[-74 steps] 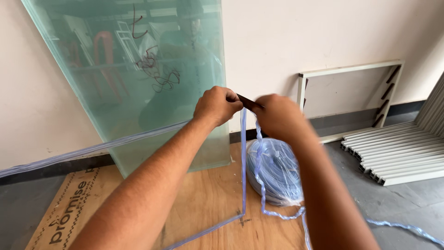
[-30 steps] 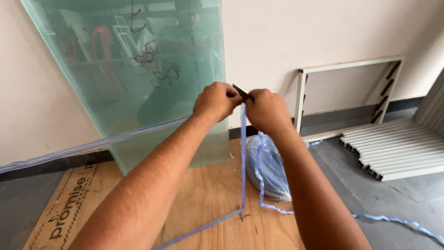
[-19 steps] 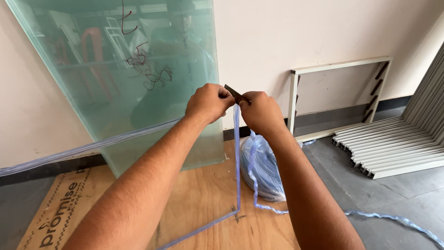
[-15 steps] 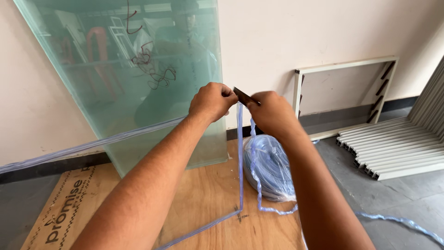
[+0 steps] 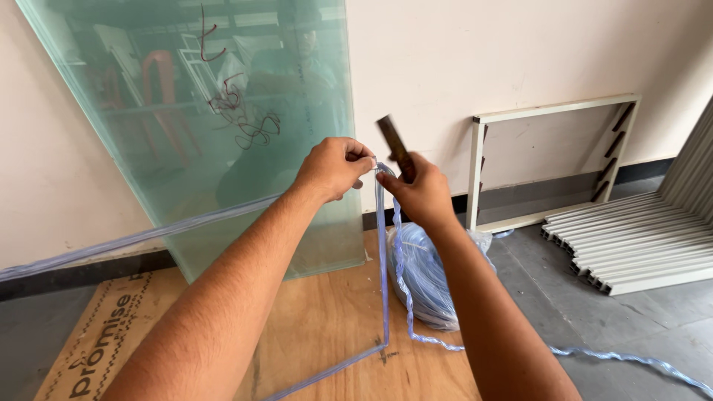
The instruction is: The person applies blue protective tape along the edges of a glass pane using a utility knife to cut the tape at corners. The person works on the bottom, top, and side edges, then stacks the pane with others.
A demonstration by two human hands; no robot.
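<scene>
The left hand (image 5: 333, 167) has its grip closed, pinching the top bend of a clear bluish flexible plastic edging strip (image 5: 382, 260), which drops straight down from the fingers to the plywood sheet (image 5: 327, 327) on the floor and also runs off to the left along the lower edge of the glass. Just right of it, the right hand (image 5: 422, 191) grips a small dark flat blade tool (image 5: 394, 142), now tilted up above the knuckles and blurred; half a second ago it lay lower, at the strip between the hands. Behind the left hand leans a large green-tinted glass pane (image 5: 200, 111). Below the right wrist lies a bagged coil of the same bluish strip (image 5: 427, 271); further right stand a white metal frame (image 5: 553, 163) and stacked pale aluminium profiles (image 5: 639, 238).
</scene>
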